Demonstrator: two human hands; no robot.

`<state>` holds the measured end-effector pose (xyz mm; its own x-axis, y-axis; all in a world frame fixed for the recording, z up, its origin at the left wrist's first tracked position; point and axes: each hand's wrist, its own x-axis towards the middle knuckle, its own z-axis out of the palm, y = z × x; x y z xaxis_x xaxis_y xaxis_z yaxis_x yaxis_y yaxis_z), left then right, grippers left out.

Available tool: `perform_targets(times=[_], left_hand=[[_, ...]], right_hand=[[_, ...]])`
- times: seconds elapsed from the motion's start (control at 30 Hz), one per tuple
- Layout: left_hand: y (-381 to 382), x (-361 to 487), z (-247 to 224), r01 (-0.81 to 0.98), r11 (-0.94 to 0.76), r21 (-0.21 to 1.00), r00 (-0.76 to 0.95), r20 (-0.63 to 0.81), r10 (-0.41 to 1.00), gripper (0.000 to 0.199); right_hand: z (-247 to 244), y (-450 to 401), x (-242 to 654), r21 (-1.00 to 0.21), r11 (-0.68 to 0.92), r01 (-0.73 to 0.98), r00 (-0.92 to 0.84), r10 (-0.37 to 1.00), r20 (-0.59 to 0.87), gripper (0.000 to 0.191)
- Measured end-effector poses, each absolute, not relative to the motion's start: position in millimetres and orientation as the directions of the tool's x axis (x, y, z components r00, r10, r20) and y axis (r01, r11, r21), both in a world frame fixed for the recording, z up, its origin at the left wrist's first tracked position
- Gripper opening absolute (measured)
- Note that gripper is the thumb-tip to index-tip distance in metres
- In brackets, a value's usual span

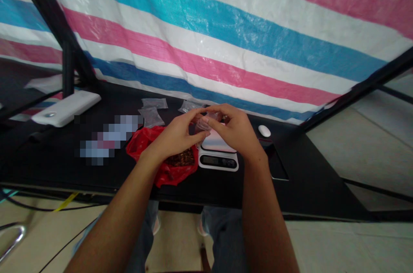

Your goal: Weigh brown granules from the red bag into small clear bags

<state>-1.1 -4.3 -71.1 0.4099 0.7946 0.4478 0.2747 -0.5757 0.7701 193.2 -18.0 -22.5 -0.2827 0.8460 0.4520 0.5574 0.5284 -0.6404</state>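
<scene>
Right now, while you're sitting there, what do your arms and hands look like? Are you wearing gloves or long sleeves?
No gloves! The left grip and right grip are bare hands, with fingers and a thumb. Both forearms are bare too: no sleeves, watch or bracelet shows. Some fingers are partly hidden, so I can't tell about rings.

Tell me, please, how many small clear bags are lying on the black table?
At least 3: a front bag and a back bag beyond the red bag, and a third bag beyond the left hand. More may be hidden.
</scene>
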Motion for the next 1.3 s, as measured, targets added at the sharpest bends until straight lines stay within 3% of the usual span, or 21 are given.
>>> perform_targets(times=[0.2, 0.4, 0.63, 0.77, 0.9, 1.07, 1.3], left_hand=[[-3.1, -3.3, -72.8, 0.308, -0.552, 0.775, 0.388, 0.427, 0.816, 0.061], [1.5, -2.6, -80.0, 0.351, -0.572, 0.741, 0.355, 0.460, 0.814, 0.056], [6.8, -2.0, -85.2, 0.467, -0.540, 0.700, 0.329, 0.430, 0.841, 0.041], [3.2, -7.1, -85.7, 0.390, -0.444, 0.807, 0.398, 0.288, 0.871, 0.052], [5.8, -16.1, -92.8, 0.293, -0.426, 0.856, 0.460, 0.265, 0.848, 0.066], [11.8, -18.9, -96.0, 0.250, -0.470, 0.847, 0.403, 0.350, 0.846, 0.052], [3.6, -13.3, -79.1, 0.109, -0.431, 0.896, 0.342, 0.373, 0.862, 0.047]], right_hand=[[-25.9, -17.7, 209.2, -0.711, 0.475, 0.519, -0.286, 0.880, 0.379, 0.022], [-38.8, -15.0, 226.3, -0.815, 0.394, 0.424, -0.275, 0.914, 0.299, 0.052], [-60.1, -0.9, 242.9, -0.647, 0.311, 0.696, -0.251, 0.950, 0.186, 0.027], [-63.1, -0.3, 242.7, -0.629, 0.262, 0.732, -0.230, 0.964, 0.134, 0.034], [-52.2, -8.3, 232.7, -0.607, 0.309, 0.732, -0.206, 0.950, 0.235, 0.038], [-37.9, -15.4, 213.3, -0.623, 0.463, 0.631, -0.311, 0.886, 0.344, 0.018], [-34.6, -11.4, 207.9, -0.668, 0.473, 0.575, -0.289, 0.881, 0.375, 0.012]])
